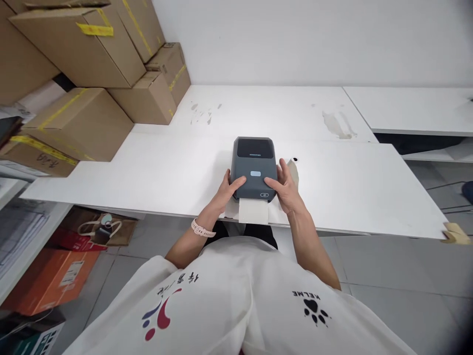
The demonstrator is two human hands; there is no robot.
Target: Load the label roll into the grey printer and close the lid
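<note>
A dark grey label printer (254,165) sits near the front edge of the white table, directly before me. A strip of white label paper (253,211) sticks out of its front, over the table edge. My left hand (226,191) holds the printer's left side, thumb on the lid and fingers down the side, mostly hidden. On the opposite side my right hand (288,190) grips it too, thumb on the lid, index finger slightly raised. Just beyond that hand lies a small white roll (294,161) with a dark core, partly covered by my fingers.
Cardboard boxes (88,44) with yellow tape are stacked at the table's left end. The white table (354,192) has stained, peeling patches at the back and a padded right corner (456,232). An orange box (55,276) stands on the floor at left.
</note>
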